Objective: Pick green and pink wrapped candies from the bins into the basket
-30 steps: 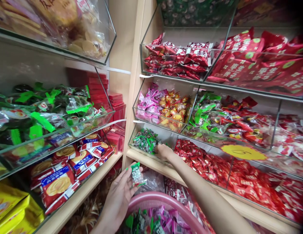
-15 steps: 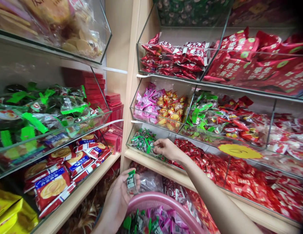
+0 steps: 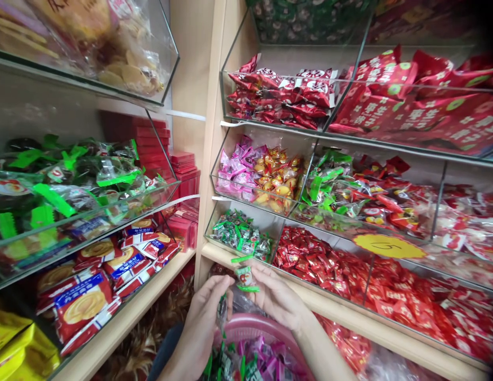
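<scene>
Pink basket [image 3: 262, 321] sits under both hands, probably to catch drops. Left hand's [image 3: 200, 307] fingers pinch a mostly hidden wrapper [image 3: 222, 313]; right hand's [image 3: 278, 297] clamp a green-ended packet [image 3: 243, 276] above basket, likely leaving its label visible. Beyond, clear bin [image 3: 266, 218] corrals loose green candies [image 3: 239, 233].

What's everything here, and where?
Held packet: one, green, lower centre
Basket: one, pink, bottom
Basket sweets: many, green, pink, inside
Small packets: many, green, lower centre
Candies: many, red, lower right
Wrapped sweets: many, pink, yellow, centre
Mixed packets: many, green, red, right
Bags: several, red, upper right
Price sign: one, yellow, right
Large packets: many, green, left
Banded packets: several, red, blue, lower left
Stacked items: several, red, left
Packaging: some, yellow, bottom left
Clear bags: some, upper left
Left hand: one, on obscured packet
Right hand: one, gripping held packet
</scene>
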{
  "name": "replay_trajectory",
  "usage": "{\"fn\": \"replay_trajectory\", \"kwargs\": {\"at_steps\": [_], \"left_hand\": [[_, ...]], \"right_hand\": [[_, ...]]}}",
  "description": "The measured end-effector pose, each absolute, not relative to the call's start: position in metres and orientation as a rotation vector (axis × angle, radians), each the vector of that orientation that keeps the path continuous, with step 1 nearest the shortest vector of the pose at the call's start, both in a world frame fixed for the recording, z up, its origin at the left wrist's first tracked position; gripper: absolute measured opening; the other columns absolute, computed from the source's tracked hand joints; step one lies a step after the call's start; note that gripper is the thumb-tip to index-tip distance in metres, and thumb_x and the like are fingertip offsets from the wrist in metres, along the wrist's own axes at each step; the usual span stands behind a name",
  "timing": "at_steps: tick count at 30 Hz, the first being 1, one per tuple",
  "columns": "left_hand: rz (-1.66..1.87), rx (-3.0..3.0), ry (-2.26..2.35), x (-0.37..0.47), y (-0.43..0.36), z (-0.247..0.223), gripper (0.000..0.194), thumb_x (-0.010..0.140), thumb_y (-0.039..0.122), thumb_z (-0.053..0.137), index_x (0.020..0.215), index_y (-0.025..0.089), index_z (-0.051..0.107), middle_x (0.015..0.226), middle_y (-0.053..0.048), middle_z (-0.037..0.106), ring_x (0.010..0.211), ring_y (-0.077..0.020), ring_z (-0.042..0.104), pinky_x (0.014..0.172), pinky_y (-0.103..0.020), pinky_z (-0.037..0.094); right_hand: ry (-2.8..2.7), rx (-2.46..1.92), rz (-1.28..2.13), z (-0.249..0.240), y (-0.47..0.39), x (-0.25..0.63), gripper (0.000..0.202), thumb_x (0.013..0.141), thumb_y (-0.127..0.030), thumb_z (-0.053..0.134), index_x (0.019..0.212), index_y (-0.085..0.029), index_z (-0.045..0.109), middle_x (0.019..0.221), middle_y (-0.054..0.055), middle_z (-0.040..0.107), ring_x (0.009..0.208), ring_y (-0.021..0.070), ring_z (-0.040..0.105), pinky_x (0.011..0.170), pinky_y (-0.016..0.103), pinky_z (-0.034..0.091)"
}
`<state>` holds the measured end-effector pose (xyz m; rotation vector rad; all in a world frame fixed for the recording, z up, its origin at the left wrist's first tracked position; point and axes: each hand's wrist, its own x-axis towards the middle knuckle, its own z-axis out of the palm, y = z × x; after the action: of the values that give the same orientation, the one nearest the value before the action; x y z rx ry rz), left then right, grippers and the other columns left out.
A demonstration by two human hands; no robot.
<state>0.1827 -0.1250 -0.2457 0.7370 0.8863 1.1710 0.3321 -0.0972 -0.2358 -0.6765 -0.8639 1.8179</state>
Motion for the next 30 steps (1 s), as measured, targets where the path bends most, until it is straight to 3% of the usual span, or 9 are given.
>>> {"fn": "replay_trajectory", "kwargs": {"at_steps": [3, 7, 13, 18, 22, 27, 30], "left_hand": [[1.115, 0.854, 0.896, 0.184, -0.127, -0.249, 0.031, 0.074, 0.047, 0.062, 0.073, 0.017, 0.056, 0.059, 0.005, 0.05, 0.045, -0.0032, 0.038, 0.043, -0.015, 0.029], [1.078, 0.93, 0.949, 0.182, -0.128, -0.254, 0.033, 0.076, 0.049, 0.059, 0.077, 0.016, 0.058, 0.062, 0.003, 0.056, 0.043, -0.0034, 0.039, 0.042, -0.015, 0.029], [1.038, 0.941, 0.994, 0.181, -0.133, -0.244, 0.031, 0.07, 0.047, 0.066, 0.076, 0.016, 0.061, 0.058, 0.004, 0.055, 0.047, -0.0059, 0.044, 0.045, -0.016, 0.034], [1.021, 0.632, 0.962, 0.179, -0.13, -0.244, 0.033, 0.076, 0.039, 0.055, 0.101, 0.019, 0.062, 0.079, -0.002, 0.064, 0.068, -0.014, 0.059, 0.062, -0.024, 0.046], [1.007, 0.639, 0.865, 0.17, -0.13, -0.252, 0.05, 0.072, 0.023, 0.053, 0.122, 0.021, 0.051, 0.093, -0.005, 0.065, 0.08, -0.0169, 0.061, 0.073, -0.028, 0.047], [1.028, 0.849, 1.021, 0.165, -0.134, -0.252, 0.056, 0.07, 0.028, 0.064, 0.124, 0.025, 0.048, 0.115, -0.007, 0.056, 0.101, -0.0183, 0.056, 0.083, -0.026, 0.044], [1.058, 1.042, 1.042, 0.162, -0.134, -0.257, 0.059, 0.067, 0.028, 0.069, 0.122, 0.023, 0.046, 0.11, -0.008, 0.055, 0.091, -0.0175, 0.057, 0.075, -0.025, 0.047]], "right_hand": [[-0.912, -0.647, 1.785, -0.24, -0.102, 0.325, 0.023, 0.075, -0.03, 0.069, 0.096, -0.02, 0.065, 0.088, 0.002, 0.066, 0.073, 0.011, 0.059, 0.066, 0.022, 0.046], [-0.951, -0.608, 1.724, -0.247, -0.11, 0.322, 0.025, 0.079, -0.03, 0.065, 0.103, -0.023, 0.062, 0.089, 0.0, 0.064, 0.07, 0.0102, 0.057, 0.064, 0.022, 0.045], [-0.996, -0.789, 1.696, -0.25, -0.121, 0.331, 0.044, 0.07, -0.024, 0.074, 0.111, -0.027, 0.059, 0.079, -0.004, 0.061, 0.062, 0.0082, 0.055, 0.063, 0.022, 0.043], [-0.986, -0.833, 1.597, -0.254, -0.125, 0.336, 0.036, 0.073, -0.026, 0.072, 0.107, -0.025, 0.06, 0.082, -0.003, 0.061, 0.065, 0.008, 0.055, 0.065, 0.022, 0.045], [-0.916, -0.847, 1.586, -0.26, -0.129, 0.341, 0.036, 0.07, -0.024, 0.074, 0.103, -0.022, 0.06, 0.086, -0.002, 0.061, 0.07, 0.0086, 0.057, 0.07, 0.023, 0.048], [-0.88, -0.86, 1.564, -0.265, -0.131, 0.347, 0.034, 0.07, -0.022, 0.075, 0.101, -0.02, 0.06, 0.086, -0.001, 0.062, 0.076, 0.0095, 0.058, 0.076, 0.025, 0.05], [-0.847, -0.885, 1.535, -0.267, -0.131, 0.351, 0.03, 0.069, -0.022, 0.076, 0.095, -0.019, 0.062, 0.085, -0.002, 0.062, 0.077, 0.0089, 0.059, 0.079, 0.024, 0.05]]}}
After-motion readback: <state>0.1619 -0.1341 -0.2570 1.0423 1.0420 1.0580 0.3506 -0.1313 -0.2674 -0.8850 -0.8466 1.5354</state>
